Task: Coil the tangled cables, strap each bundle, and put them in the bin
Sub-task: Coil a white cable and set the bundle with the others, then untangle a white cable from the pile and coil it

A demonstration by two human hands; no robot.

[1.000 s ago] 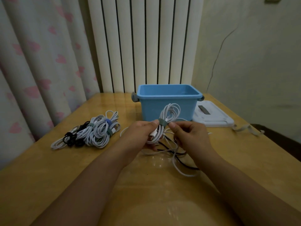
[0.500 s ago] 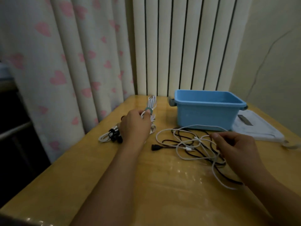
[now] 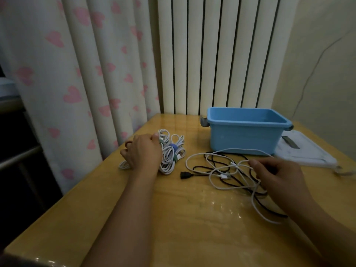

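White coils sit under the left hand (image 3: pixel 143 151), which grips a strapped bundle (image 3: pixel 163 149) at the pile (image 3: pixel 171 153). The right hand (image 3: pixel 277 174) pinches the tangle (image 3: pixel 227 170) beside the bin (image 3: pixel 246 130). Judged step: setting a bundle aside; next, free one cable to coil.

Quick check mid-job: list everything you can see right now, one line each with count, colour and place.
Bin: one, blue, back right of table.
Strapped bundles: a pile, mostly white, exact count unclear, table's left.
Loose cables: white and black, tangled, in front of the bin.
Lid: one, white, flat, right of the bin.
Table: one, yellowish wood.
Curtain: cream with pink hearts, left.
Radiator: white, behind the bin.
Left hand: on the bundles.
Right hand: at the loose cables.
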